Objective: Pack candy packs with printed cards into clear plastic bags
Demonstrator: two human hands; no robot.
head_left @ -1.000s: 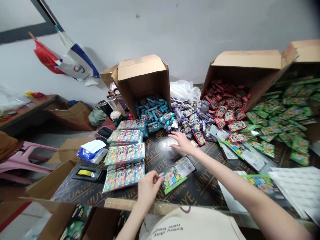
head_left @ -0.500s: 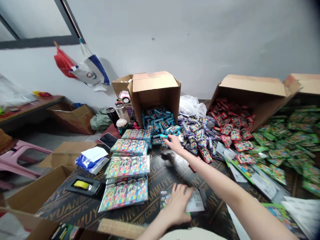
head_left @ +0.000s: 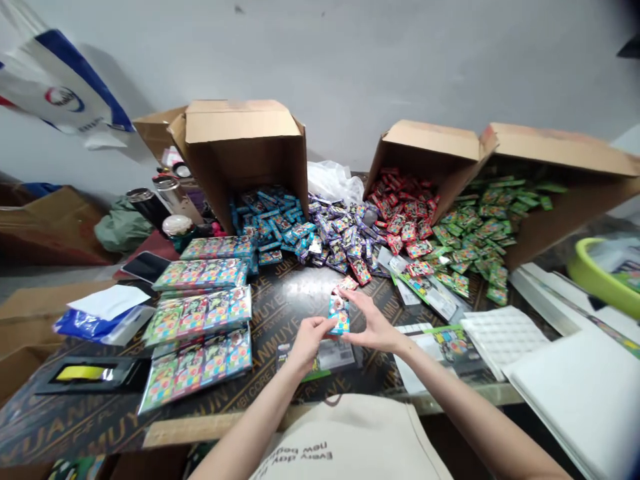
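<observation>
Between my two hands is a small blue box (head_left: 339, 315) with a colourful printed front, raised above the table. My left hand (head_left: 314, 337) pinches its lower left edge. My right hand (head_left: 373, 323) grips it from the right, thumb below and fingers at the top. Beneath my hands lies a flat clear packet (head_left: 336, 357) with a printed, green-edged part, partly covered by my left hand. Loose blue boxes (head_left: 270, 217) spill from a carton behind. Purple boxes (head_left: 340, 230), red boxes (head_left: 407, 213) and green boxes (head_left: 475, 233) lie in heaps to the right.
Stacks of wrapped four-panel packs (head_left: 200, 313) stand on the left, near a tape dispenser (head_left: 95, 375) and a phone (head_left: 146, 267). Open cartons (head_left: 245, 127) line the wall. White sheets (head_left: 565, 393) and a yellow-green basket (head_left: 595, 280) are at the right.
My right hand has come back from the blue heap with a blue box. My left hand has lifted off the clear packet and joined it on the box. The view has swung right.
</observation>
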